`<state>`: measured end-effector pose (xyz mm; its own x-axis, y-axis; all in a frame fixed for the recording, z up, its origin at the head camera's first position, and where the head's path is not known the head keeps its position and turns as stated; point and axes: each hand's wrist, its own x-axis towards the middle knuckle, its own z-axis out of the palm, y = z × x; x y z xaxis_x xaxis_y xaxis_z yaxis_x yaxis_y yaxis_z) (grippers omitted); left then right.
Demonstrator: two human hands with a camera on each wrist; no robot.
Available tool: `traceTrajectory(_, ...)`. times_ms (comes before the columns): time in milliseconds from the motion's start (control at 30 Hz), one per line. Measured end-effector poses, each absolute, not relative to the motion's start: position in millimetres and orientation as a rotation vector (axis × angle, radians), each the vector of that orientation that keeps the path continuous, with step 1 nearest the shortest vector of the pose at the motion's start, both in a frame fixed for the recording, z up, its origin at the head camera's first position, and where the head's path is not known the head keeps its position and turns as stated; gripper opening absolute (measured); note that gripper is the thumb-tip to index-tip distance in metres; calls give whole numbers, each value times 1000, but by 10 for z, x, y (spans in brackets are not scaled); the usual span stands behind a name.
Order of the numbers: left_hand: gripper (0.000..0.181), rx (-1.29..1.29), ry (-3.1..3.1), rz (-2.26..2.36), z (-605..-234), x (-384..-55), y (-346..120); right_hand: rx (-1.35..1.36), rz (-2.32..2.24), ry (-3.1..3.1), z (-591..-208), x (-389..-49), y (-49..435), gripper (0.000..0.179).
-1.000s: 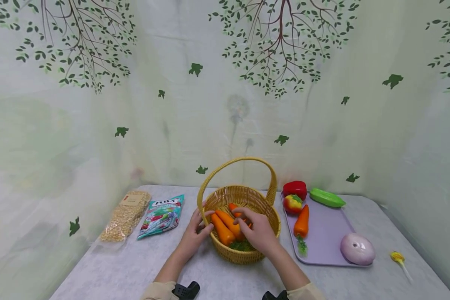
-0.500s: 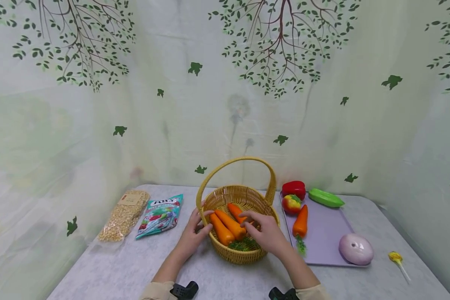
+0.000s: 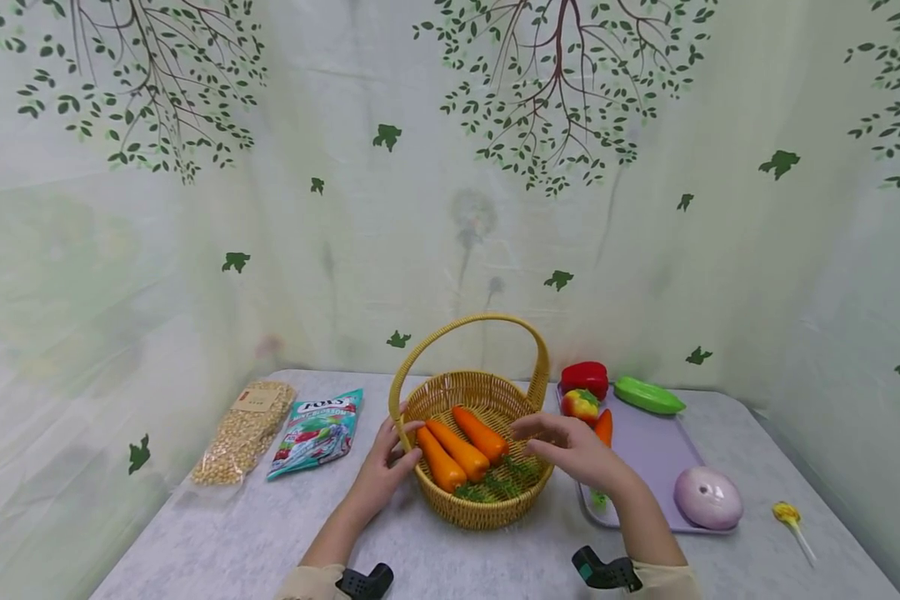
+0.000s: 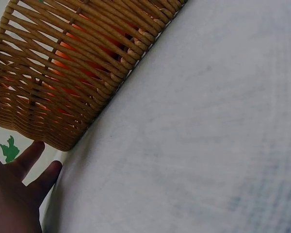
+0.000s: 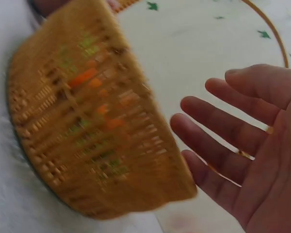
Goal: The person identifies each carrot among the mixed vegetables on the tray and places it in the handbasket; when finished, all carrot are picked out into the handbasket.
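Observation:
A yellow wicker basket with a tall handle stands mid-table. Three orange carrots lie side by side in it, green tops toward me. My left hand holds the basket's left rim near the handle's foot; in the left wrist view some of its fingers spread below the weave. My right hand hovers over the right rim, fingers apart and nothing in them; the right wrist view shows its palm and relaxed fingers beside the basket wall. Behind that hand, another carrot on the tray is partly hidden.
On the right, a lilac tray bears a red pepper, a red-yellow fruit, a green vegetable and a purple onion. A lollipop lies beyond. Left are a kernel bag and a candy bag.
My right hand has let go inside the basket and moved right, out over the rim toward the tray. The third carrot now shows fully. The left hand stays at the rim.

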<state>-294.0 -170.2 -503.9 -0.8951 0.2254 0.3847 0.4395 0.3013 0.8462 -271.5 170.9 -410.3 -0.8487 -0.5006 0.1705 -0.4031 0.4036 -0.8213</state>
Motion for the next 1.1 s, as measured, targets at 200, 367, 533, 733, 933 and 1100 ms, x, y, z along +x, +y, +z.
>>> traceTrajectory(200,42,-608,-2375,-1643,-5045,-2941,-1715,-706,-1520,2633,-4092,-2753,1937,33)
traceTrajectory(367,42,-589,-2383,-1654,-5062,-2944,-1710,-575,-1559,2656,-4123,-2772,2103,35)
traceTrajectory(533,42,-586,-2386,-1660,-5054,-2941,-1705,-404,-1600,2677,-4146,-2764,2237,37)
traceTrajectory(733,43,-607,-2372,-1650,-5041,-2935,-1704,-259,-1546,2750,-4150,-2753,2350,43)
traceTrajectory(933,42,-588,-2385,-1645,-5062,-2958,-1701,-143,-1482,2793,-4169,-2768,2471,43)
traceTrajectory(1100,41,-587,-2370,-1640,-5073,-2970,-1694,-33,-1466,2736,-4207,-2779,2543,51)
